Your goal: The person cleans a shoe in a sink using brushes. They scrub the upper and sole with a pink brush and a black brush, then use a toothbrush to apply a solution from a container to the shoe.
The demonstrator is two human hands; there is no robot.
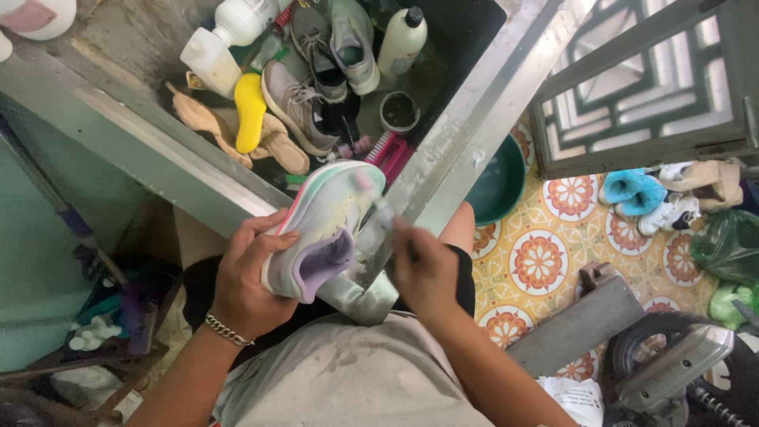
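Sole-up grip: my left hand (247, 273) clamps the pale mint-and-lilac sneaker (324, 229), exposing it to my right hand's (423, 269) small brush (379, 217).

Your left hand (251, 273) holds a sneaker (324, 229) in white with mint green, a pink edge line and a lilac heel. In the sink (466, 134) you see a yellow insole (251, 111) and a pink brush (390, 154). The floor tiles (545, 253) show orange-and-white floral medallions on yellow.
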